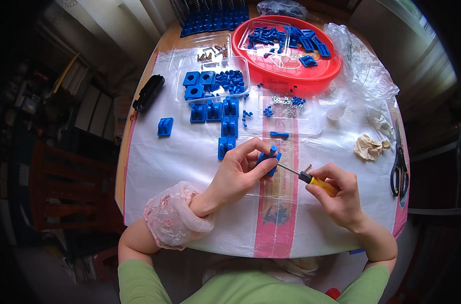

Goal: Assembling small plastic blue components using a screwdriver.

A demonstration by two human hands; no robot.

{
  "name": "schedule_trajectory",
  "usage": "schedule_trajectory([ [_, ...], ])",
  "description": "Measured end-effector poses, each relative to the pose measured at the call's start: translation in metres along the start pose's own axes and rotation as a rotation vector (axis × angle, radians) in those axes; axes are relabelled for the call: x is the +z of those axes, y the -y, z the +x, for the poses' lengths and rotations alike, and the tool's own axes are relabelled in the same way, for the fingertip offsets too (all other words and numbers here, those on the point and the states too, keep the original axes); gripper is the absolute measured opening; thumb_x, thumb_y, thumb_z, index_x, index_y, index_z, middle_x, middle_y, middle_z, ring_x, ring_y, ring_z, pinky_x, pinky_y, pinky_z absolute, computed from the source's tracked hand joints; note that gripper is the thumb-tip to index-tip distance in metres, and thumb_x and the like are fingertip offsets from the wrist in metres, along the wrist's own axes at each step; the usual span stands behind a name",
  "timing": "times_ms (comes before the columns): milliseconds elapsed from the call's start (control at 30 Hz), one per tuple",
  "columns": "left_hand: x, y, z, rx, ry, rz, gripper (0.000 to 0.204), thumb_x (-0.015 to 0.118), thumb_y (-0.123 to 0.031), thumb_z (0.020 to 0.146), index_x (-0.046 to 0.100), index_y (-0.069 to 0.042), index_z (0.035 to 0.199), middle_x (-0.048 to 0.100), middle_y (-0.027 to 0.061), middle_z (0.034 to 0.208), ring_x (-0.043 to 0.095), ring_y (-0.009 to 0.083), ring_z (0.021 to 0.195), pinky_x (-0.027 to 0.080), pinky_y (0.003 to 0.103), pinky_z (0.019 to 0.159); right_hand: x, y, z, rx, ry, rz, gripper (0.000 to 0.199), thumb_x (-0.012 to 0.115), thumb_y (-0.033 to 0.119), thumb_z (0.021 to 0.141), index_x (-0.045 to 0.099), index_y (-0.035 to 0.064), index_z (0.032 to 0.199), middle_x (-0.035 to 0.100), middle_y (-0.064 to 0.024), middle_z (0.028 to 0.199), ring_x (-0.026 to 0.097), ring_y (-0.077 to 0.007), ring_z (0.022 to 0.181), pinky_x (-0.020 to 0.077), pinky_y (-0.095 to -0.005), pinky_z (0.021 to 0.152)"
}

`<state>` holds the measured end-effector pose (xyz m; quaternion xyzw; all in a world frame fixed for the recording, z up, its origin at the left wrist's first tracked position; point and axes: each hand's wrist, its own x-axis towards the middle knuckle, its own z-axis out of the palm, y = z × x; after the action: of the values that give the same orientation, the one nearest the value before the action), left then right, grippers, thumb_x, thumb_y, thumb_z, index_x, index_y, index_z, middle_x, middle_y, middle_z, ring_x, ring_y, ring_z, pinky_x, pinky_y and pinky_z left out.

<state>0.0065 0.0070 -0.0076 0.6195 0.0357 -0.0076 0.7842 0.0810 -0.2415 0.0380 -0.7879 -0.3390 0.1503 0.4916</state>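
The right hand grips the screwdriver by its yellow handle; a screw shows beside its fingers, whether held or loose I cannot tell. The left hand pinches the blue part between thumb and fingers, just ahead of the right hand, and the driver's shaft reaches it; the tip's seating is unclear. Just beyond the left hand's knuckles sits a blue bracket, first of a group running away from it. Ahead of both hands lies a blue bar. Right of the right hand are scissors. Farther ahead stand a clear tub and a red basin.
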Motion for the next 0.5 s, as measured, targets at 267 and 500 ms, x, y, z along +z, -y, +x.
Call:
schedule_trajectory([
  [267,0.001,-0.002,-0.001,0.016,-0.004,0.064,0.012,0.068,-0.004,0.102,0.061,-0.004,0.111,0.073,0.0061,0.095,0.068,0.0089,0.083,0.056,0.025,0.070,-0.009,0.003,0.008,0.447,0.152,0.421,0.013,0.072,0.006,0.095,0.065,-0.0035,0.100,0.073,-0.0094,0.085,0.067,-0.0110,0.066,0.0520,-0.0266,0.060],
  [500,0.005,-0.005,-0.002,0.012,0.010,0.033,0.011,0.068,-0.003,0.101,0.059,-0.003,0.109,0.069,0.0016,0.091,0.065,0.0051,0.083,0.055,0.022,0.073,-0.002,0.000,0.006,0.166,0.061,0.071,0.018,0.080,0.003,0.087,0.063,0.0002,0.094,0.069,-0.0070,0.083,0.062,-0.0131,0.057,0.0484,-0.0310,0.056],
])
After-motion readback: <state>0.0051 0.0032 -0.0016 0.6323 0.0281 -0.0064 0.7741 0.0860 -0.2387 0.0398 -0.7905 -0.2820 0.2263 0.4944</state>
